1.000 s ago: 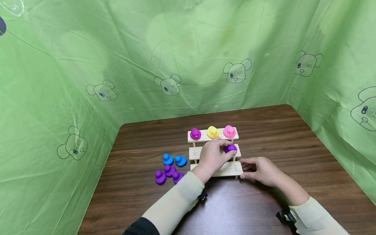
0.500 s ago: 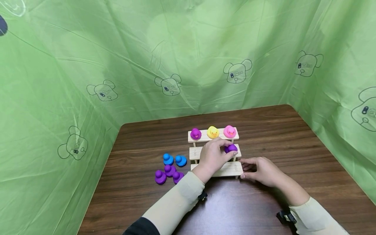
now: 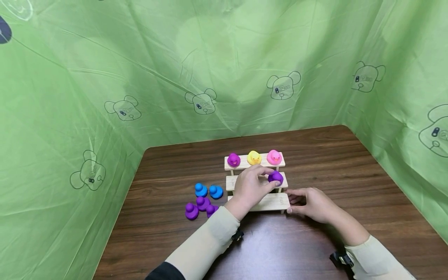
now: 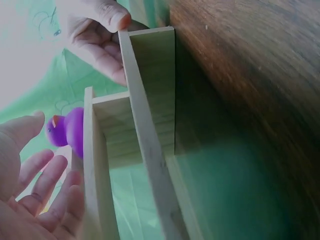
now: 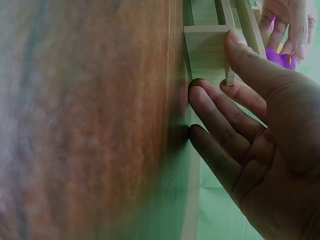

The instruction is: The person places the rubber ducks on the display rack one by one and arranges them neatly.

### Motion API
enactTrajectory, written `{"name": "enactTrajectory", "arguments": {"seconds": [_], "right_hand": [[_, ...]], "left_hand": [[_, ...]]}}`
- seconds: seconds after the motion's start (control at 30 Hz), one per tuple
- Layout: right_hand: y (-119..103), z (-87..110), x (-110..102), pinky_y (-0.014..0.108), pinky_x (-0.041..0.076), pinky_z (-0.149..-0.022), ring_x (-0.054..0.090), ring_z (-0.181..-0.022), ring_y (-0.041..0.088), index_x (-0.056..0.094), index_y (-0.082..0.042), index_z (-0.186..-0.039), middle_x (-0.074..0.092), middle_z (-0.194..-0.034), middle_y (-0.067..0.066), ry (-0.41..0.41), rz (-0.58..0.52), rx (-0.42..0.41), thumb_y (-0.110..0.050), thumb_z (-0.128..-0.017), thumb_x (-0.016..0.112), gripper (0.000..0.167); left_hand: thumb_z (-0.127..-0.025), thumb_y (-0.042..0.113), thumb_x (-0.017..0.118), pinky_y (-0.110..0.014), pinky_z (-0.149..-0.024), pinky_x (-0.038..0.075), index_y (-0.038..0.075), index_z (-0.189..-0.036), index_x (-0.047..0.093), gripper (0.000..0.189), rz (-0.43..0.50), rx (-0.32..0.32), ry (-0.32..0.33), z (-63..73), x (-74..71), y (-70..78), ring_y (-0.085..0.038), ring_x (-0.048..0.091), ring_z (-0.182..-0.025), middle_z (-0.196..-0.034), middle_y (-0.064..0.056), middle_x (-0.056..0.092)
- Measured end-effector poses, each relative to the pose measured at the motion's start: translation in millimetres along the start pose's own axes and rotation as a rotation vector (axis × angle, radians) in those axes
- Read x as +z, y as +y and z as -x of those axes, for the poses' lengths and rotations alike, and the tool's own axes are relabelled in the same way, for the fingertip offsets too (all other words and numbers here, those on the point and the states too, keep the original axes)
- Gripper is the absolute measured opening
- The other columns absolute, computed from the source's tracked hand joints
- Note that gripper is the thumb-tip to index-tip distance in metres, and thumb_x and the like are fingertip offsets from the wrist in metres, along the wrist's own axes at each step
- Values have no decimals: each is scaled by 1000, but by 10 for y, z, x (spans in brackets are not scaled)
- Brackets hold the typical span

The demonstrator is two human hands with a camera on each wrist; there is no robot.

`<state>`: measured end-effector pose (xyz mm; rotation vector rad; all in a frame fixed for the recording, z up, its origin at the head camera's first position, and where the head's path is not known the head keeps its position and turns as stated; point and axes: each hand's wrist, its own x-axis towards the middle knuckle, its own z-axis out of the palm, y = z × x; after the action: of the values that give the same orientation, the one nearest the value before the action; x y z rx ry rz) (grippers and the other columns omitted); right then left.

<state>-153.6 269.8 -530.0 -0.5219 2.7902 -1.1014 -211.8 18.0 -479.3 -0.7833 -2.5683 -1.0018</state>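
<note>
A purple rubber duck (image 3: 275, 177) sits at the right end of the middle shelf of a three-step wooden stand (image 3: 269, 202). Around it, my left hand (image 3: 251, 187) has its thumb and fingers spread; the left wrist view shows a gap between them and the duck (image 4: 67, 131). My right hand (image 3: 313, 204) holds the right end of the lowest shelf, thumb at the front corner and index finger at the back, as the right wrist view also shows. Along the top shelf stand a purple duck (image 3: 233, 160), a yellow duck (image 3: 254, 158) and a pink duck (image 3: 274, 157).
Left of the stand on the dark wooden table (image 3: 168, 241) are two blue ducks (image 3: 216, 191) and three purple ducks (image 3: 191, 211), one partly hidden by the left sleeve. A green curtain (image 3: 238, 58) with bear-like drawings surrounds the table's back and sides.
My left fingers have loosened from the purple duck on the middle shelf, and that hand has shifted slightly left. The right hand stays at the stand's end.
</note>
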Motion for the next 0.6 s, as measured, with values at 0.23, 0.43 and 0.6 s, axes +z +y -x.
{"name": "enactTrajectory", "arguments": {"seconds": [0.23,0.43,0.6], "right_hand": [[-7,-3,1,34,59,-89,75,-95,14,68,0,-135,78,-104,-8,0,-21,-3,-30,-84,90,63],[-5,-8,3,37,59,-90,75,-95,14,68,0,-135,78,-104,-9,-2,-24,3,-32,-84,90,64],[8,-5,13,36,59,-90,75,-95,14,68,0,-135,78,-104,-9,-3,-21,5,-33,-84,90,64]], "left_hand": [[-85,41,89,-18,-80,52,26,-115,80,34,47,-9,20,68,-179,-64,-8,70,-94,-111,18,73],[-85,35,89,-20,-73,51,23,-113,80,32,99,4,25,160,-276,-212,-14,67,-85,-106,15,74],[-86,28,89,-25,-77,55,18,-112,80,29,191,62,28,231,-343,-352,-16,69,-92,-105,11,75]]}}
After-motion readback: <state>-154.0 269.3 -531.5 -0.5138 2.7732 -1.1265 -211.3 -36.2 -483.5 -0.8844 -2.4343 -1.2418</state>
